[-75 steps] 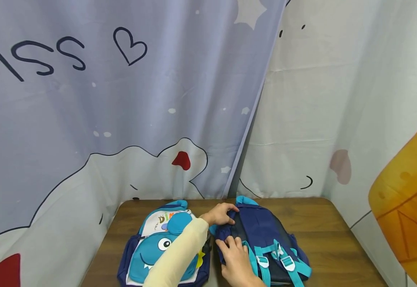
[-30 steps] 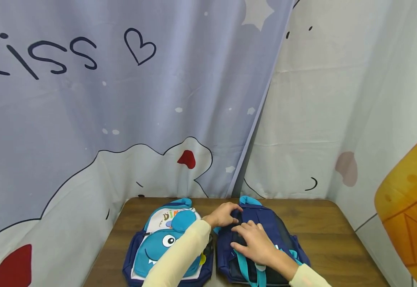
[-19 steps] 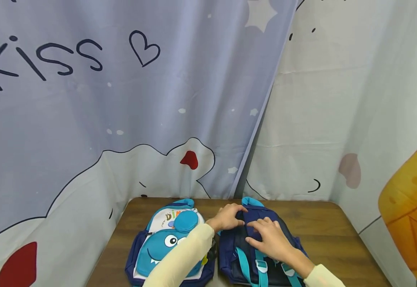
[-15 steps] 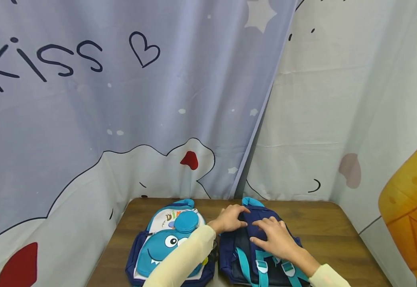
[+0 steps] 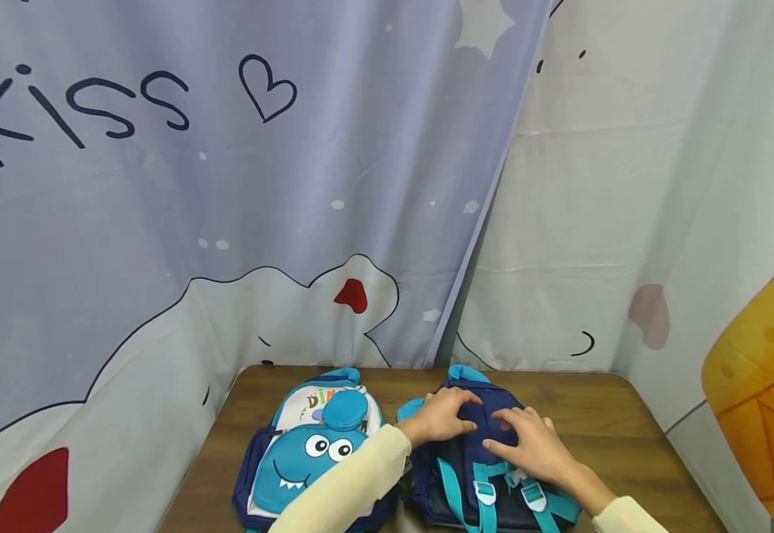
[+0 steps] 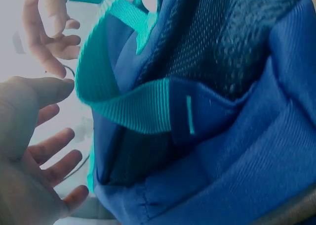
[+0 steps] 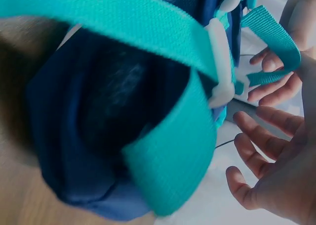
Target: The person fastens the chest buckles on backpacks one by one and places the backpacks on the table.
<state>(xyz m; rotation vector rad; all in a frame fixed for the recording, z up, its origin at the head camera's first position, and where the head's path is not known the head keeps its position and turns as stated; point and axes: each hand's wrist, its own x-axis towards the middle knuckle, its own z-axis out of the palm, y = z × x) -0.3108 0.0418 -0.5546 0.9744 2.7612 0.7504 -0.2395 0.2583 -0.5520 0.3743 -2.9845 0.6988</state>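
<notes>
A navy backpack point(image 5: 447, 474) lies back side up on the table, with turquoise straps point(image 5: 487, 497) and white buckles. My left hand point(image 5: 445, 416) is over its upper part, fingers loosely bent and holding nothing. My right hand point(image 5: 539, 446) is over the middle of the same backpack, thumb and fingers apart. The two hands face each other with a small gap. In the left wrist view, the left hand point(image 6: 34, 146) shows spread fingers beside a looped strap point(image 6: 133, 106). The right wrist view has the right hand point(image 7: 281, 160) with spread fingers, free of the strap point(image 7: 173, 141).
To the left lies a second backpack point(image 5: 307, 463) with a blue cartoon dinosaur face, partly covered by my left sleeve point(image 5: 354, 474). A wooden table point(image 5: 616, 429) carries both bags. Behind it hangs a printed curtain point(image 5: 294, 185).
My right hand has left the backpack's left edge and moved up and right over its middle. My left hand has shifted right from the upper left edge. The backpack stays nearly in place.
</notes>
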